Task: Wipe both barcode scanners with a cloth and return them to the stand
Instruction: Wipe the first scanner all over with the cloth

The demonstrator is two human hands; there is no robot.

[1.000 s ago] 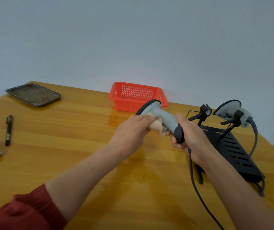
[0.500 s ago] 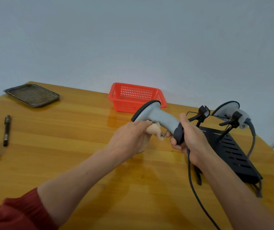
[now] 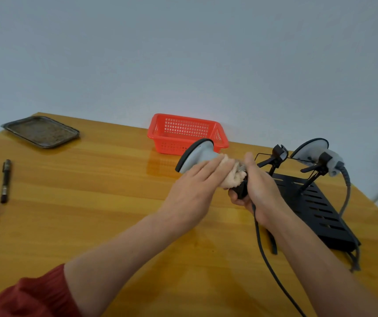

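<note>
1. The black stand (image 3: 316, 207) sits on the wooden tabletop (image 3: 114, 202); every place below is given from it.
2. The held scanner (image 3: 197, 154) is in the air just left of the stand, its grey head pointing away from the stand and its dark handle toward it.
3. The right grip (image 3: 261, 193) is closed round that dark handle, just beside the stand's left edge, thumb up along the handle.
4. The left grip (image 3: 197, 186), farther left of the stand, lies over the scanner's neck with fairly straight fingers, pressing the cloth (image 3: 233, 175) against it; the thumb is hidden.
5. The pale cloth is bunched between the two hands, touching the scanner.
6. A dark cable (image 3: 263, 248) hangs from the handle and runs down along the stand's left side.
7. The second scanner (image 3: 313, 152) rests in the stand's right-hand holder, at its far end.
8. A red basket (image 3: 183, 133) stands left of and behind the stand.
9. A metal tray (image 3: 41, 133) lies well to the stand's left, at the far edge.
10. A pen (image 3: 6, 179) lies well left of the stand, nearer than the tray.
</note>
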